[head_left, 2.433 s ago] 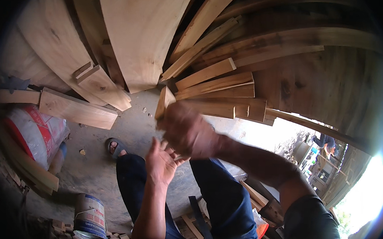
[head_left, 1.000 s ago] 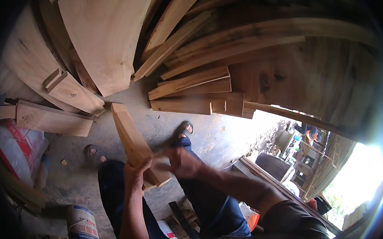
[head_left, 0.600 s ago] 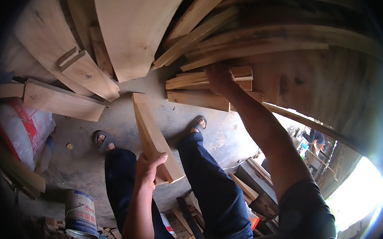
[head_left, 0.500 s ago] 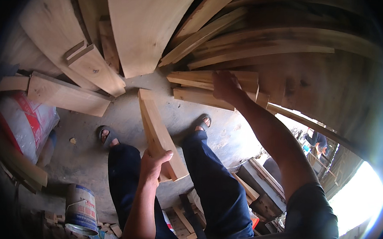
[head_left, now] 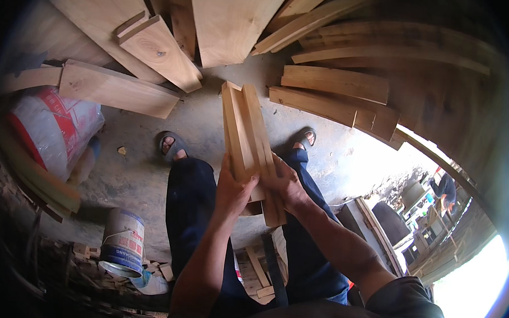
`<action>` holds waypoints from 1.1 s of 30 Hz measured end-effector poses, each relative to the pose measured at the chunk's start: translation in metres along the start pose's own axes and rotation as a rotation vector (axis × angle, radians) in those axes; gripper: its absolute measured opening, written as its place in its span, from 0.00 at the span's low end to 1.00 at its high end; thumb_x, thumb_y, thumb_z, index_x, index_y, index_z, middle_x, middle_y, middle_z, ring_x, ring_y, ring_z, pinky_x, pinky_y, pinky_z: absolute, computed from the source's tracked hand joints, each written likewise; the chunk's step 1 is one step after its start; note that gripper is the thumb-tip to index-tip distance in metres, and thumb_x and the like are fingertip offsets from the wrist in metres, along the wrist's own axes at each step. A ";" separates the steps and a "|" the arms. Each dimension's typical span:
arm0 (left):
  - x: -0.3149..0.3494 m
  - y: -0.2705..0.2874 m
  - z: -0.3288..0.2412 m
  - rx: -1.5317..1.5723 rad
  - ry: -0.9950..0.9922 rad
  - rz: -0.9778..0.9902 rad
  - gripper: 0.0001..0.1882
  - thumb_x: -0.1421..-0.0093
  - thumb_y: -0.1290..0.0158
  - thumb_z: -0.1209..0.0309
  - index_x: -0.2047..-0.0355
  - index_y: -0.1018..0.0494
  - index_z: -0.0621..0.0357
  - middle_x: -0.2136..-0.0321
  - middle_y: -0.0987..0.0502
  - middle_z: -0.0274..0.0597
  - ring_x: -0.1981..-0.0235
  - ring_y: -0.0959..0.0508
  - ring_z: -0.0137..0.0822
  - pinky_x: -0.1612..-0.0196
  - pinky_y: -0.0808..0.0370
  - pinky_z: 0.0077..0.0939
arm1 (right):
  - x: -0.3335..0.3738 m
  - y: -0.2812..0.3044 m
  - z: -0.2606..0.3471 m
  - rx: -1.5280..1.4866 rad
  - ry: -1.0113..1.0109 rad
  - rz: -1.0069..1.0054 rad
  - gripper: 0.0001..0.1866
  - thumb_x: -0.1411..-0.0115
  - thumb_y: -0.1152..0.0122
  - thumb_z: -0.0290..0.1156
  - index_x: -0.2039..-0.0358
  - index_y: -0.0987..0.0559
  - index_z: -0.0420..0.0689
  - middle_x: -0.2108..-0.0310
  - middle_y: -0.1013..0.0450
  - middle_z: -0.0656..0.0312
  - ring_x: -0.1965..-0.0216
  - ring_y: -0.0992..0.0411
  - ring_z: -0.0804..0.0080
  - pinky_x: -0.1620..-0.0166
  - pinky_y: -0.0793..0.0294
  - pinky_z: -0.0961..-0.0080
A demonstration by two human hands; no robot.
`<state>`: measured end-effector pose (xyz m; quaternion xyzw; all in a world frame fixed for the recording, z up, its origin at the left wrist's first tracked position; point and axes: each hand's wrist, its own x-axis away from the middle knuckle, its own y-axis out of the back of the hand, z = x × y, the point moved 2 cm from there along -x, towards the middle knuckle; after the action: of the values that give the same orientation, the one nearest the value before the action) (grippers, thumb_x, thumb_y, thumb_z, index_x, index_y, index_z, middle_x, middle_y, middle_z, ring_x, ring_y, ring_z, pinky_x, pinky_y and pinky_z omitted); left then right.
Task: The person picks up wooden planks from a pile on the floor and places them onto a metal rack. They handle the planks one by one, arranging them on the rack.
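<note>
My left hand [head_left: 235, 184] is wrapped round a few narrow wooden boards [head_left: 238, 126], with its thumb over the top face. These boards lie lengthwise between my knees, above the floor. On their right side, another narrow wooden board [head_left: 257, 127] stands against them, gripped by my right hand [head_left: 288, 184]. Its near end reaches lower than the others. Both hands are closed, and the fingers under the wood are hidden. Ahead to the right is a low stack of short boards [head_left: 315, 104], with one more board [head_left: 336, 82] behind it.
Wide planks [head_left: 233, 19] lean at the back, beside a knotted board [head_left: 162, 53]. A red and white plastic bag [head_left: 57, 125] sits at left. A paint bucket [head_left: 122, 238] stands among wood scraps at lower left. Far right, another person [head_left: 446, 189] is near the bright opening.
My right hand has come back from the right-hand stack with a board and set it beside those in my left hand. The view has shifted, and the boards now point more straight ahead.
</note>
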<state>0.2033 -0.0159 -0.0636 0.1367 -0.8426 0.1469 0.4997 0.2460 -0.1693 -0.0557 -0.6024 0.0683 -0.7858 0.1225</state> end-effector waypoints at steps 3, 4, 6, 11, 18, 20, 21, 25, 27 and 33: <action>0.003 -0.003 -0.006 -0.022 0.077 -0.020 0.38 0.42 0.37 0.73 0.36 0.44 0.73 0.50 0.24 0.57 0.51 0.21 0.41 0.50 0.23 0.31 | 0.009 -0.004 0.007 -0.114 -0.009 -0.015 0.40 0.44 0.36 0.27 0.31 0.39 0.39 0.42 0.30 0.56 0.42 0.31 0.68 0.38 0.32 0.72; 0.004 -0.004 -0.005 -0.050 0.093 -0.030 0.38 0.42 0.37 0.72 0.36 0.43 0.72 0.50 0.24 0.58 0.52 0.21 0.42 0.50 0.23 0.31 | 0.011 -0.005 0.008 -0.130 -0.003 -0.029 0.40 0.45 0.36 0.26 0.31 0.39 0.39 0.42 0.29 0.56 0.43 0.30 0.69 0.39 0.32 0.72; 0.003 -0.008 -0.002 -0.109 0.122 -0.046 0.38 0.41 0.37 0.69 0.35 0.42 0.70 0.51 0.24 0.60 0.53 0.20 0.44 0.51 0.23 0.32 | 0.013 -0.001 0.005 -0.133 0.035 -0.056 0.40 0.45 0.35 0.24 0.31 0.38 0.39 0.42 0.29 0.56 0.44 0.29 0.69 0.39 0.31 0.72; 0.002 -0.011 0.007 -0.684 -0.148 -0.100 0.34 0.40 0.37 0.60 0.40 0.34 0.64 0.54 0.25 0.65 0.56 0.20 0.51 0.53 0.22 0.38 | 0.033 0.003 0.005 0.389 0.216 -0.221 0.36 0.44 0.36 0.23 0.34 0.34 0.38 0.43 0.28 0.55 0.44 0.29 0.69 0.40 0.31 0.72; -0.004 -0.010 0.015 0.182 0.252 0.064 0.36 0.48 0.29 0.59 0.45 0.31 0.63 0.61 0.19 0.49 0.64 0.16 0.41 0.63 0.19 0.31 | 0.063 -0.036 0.011 1.120 0.624 -0.237 0.44 0.46 0.34 0.29 0.37 0.45 0.19 0.44 0.36 0.23 0.44 0.31 0.28 0.42 0.26 0.56; -0.002 -0.012 0.014 0.395 0.316 0.107 0.39 0.50 0.28 0.61 0.42 0.33 0.62 0.60 0.20 0.48 0.65 0.17 0.41 0.63 0.19 0.29 | 0.068 -0.038 0.024 1.120 0.609 -0.173 0.43 0.46 0.33 0.30 0.36 0.42 0.23 0.44 0.35 0.26 0.43 0.29 0.37 0.43 0.25 0.59; -0.001 -0.015 -0.011 0.244 0.239 0.136 0.42 0.49 0.28 0.64 0.38 0.37 0.61 0.55 0.22 0.47 0.59 0.19 0.39 0.58 0.19 0.32 | 0.048 0.001 -0.002 0.857 0.762 0.089 0.37 0.42 0.34 0.35 0.37 0.37 0.31 0.44 0.32 0.35 0.44 0.28 0.41 0.42 0.26 0.59; 0.002 -0.016 -0.020 0.135 0.222 0.070 0.44 0.49 0.32 0.66 0.34 0.40 0.61 0.47 0.27 0.46 0.47 0.26 0.38 0.43 0.30 0.32 | -0.008 0.081 0.077 1.321 0.592 -0.200 0.23 0.41 0.39 0.39 0.47 0.27 0.43 0.52 0.26 0.49 0.50 0.26 0.53 0.44 0.29 0.55; 0.001 -0.015 -0.017 0.078 0.162 0.077 0.44 0.49 0.32 0.66 0.34 0.40 0.61 0.46 0.28 0.46 0.46 0.27 0.38 0.42 0.30 0.33 | -0.044 0.147 0.121 2.142 0.737 -0.679 0.29 0.41 0.42 0.39 0.40 0.31 0.41 0.47 0.29 0.43 0.43 0.32 0.50 0.36 0.38 0.50; -0.001 -0.009 -0.021 0.073 0.136 0.097 0.45 0.47 0.33 0.68 0.32 0.43 0.61 0.43 0.29 0.47 0.44 0.28 0.39 0.41 0.32 0.33 | -0.075 0.151 0.236 2.557 0.289 -0.420 0.31 0.41 0.42 0.38 0.39 0.31 0.40 0.43 0.32 0.40 0.38 0.38 0.46 0.38 0.41 0.43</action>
<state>0.2241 -0.0163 -0.0538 0.1035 -0.8064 0.2108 0.5427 0.5083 -0.2848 -0.1010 0.0303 -0.8058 -0.3557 0.4725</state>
